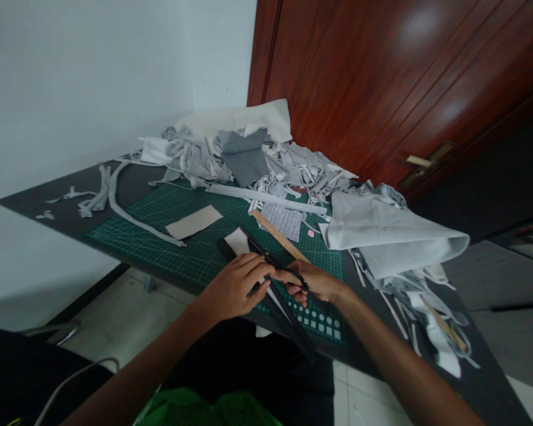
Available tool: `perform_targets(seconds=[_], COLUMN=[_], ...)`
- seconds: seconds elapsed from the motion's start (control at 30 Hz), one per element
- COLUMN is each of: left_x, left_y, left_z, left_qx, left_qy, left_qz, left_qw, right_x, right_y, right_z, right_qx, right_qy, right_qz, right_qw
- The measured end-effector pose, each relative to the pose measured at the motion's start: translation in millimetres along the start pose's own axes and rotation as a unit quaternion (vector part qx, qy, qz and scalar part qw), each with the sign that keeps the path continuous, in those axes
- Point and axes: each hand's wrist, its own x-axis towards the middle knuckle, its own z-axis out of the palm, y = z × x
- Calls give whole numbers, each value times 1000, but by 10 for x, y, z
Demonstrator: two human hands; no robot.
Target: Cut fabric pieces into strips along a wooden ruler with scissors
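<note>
My right hand [310, 280] is closed around the dark-handled scissors [298, 277], whose blades point away and to the left. Beside it, my left hand [237, 287] bends over a long black strip [293, 328], with thumb and fingers pinched at its edge near the scissors. A narrow white piece [237, 241] lies along the black strip and shows beyond my left hand. Fingers cover the spot where scissors and strip meet, so I cannot tell whether the blades touch it. Under both hands is the green cutting mat [190, 260].
A wooden ruler [278, 232] lies just past my right hand. Left of the strip is a beige rectangle [194, 222], near a long grey fabric tube [128, 216]. Grey scraps [195, 157] pile along the back; a large pale cloth [382, 228] covers the right. A pink piece [311, 234] sits on the mat.
</note>
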Motion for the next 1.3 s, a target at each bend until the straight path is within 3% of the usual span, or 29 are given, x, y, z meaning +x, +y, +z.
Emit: perform_targets(seconds=[0.17,0.3,0.47,0.77,1.3], left_x=[-205,-215,-194,-205,-227], left_y=[69,-36,-104,-35,2], left_z=[14,9,41,20,18], left_qx=[-84,-88,-132,-142,-100], left_qy=[-42,-96,-122,-109,-79], left_qz=[-83,-39,-10,10,-11], left_qw=[992,991,984,984,992], right_x=[1,-22,-62,-32,-18], right_y=[-25,-55,-103,-118,-53], right_z=[-19,-4,29,105,15], right_qx=[-8,-18,-28,-38,-13], right_qy=[4,8,10,27,23], right_qz=[16,18,22,17,8], right_qw=[1000,1000,999,999,1000])
